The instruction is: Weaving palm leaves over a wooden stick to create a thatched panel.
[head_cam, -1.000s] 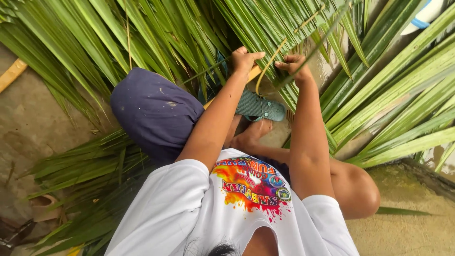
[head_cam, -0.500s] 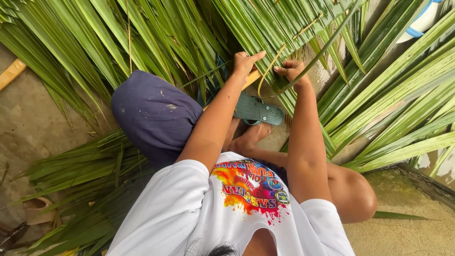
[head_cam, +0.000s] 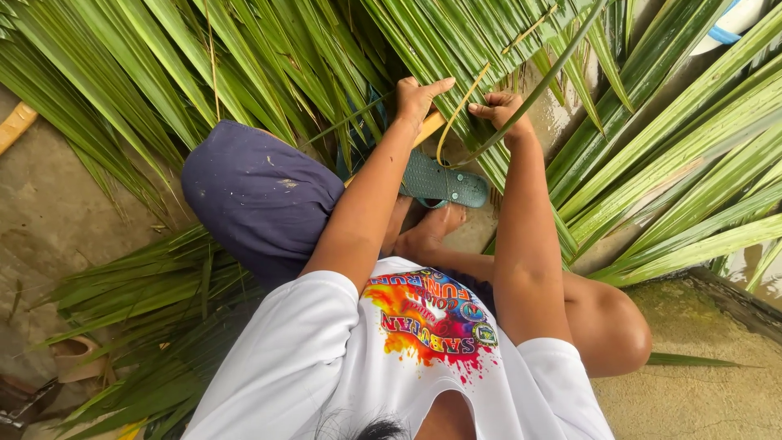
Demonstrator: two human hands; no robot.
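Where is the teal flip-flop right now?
In the head view, the teal flip-flop lies on the ground at centre, just below the left hand and right hand, beside the bare foot.

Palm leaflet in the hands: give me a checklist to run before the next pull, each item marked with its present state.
1. Right hand pinches the green palm leaflet: ok.
2. Left hand on the leaves, fingers spread, next to a pale wooden stick: ok; whether it grips the stick, cannot tell.
3. Yellowish midrib strip curls loose between the hands: ok.
4. Any blade in either hand: cannot tell, nothing visible.
5. Bare foot apart from the hands, beside the green sandal: ok.
6. Ground footing: wet concrete by the leaves, not ok.
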